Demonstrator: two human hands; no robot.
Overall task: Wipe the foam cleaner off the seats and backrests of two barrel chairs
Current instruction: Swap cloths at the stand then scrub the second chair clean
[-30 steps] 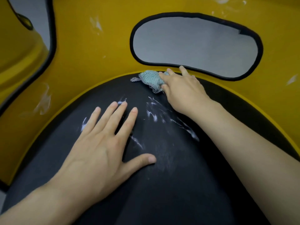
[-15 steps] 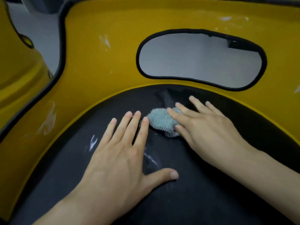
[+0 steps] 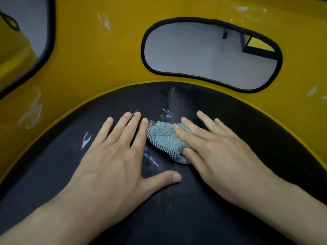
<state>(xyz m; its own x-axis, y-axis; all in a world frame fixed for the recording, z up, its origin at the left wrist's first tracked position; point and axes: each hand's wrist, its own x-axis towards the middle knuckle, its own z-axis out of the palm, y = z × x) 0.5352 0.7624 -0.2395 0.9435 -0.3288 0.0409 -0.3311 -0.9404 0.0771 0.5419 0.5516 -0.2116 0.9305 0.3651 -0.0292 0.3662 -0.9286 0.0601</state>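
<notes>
Your left hand (image 3: 113, 161) lies flat on the seat (image 3: 247, 121); your right hand (image 3: 217, 152), fingers straight, presses the cloth (image 3: 164, 138) down

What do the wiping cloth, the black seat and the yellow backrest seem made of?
Cloth: likely microfibre, teal looped pile, checked woven backing. Seat: matte black, perhaps fabric or vinyl; dull, no glare. Backrest: smooth yellow, maybe leatherette or plastic; faint sheen, no weave visible.

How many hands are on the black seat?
2. The left hand lies flat on the seat, just left of the cloth. The right hand presses on the cloth from the right.
</notes>
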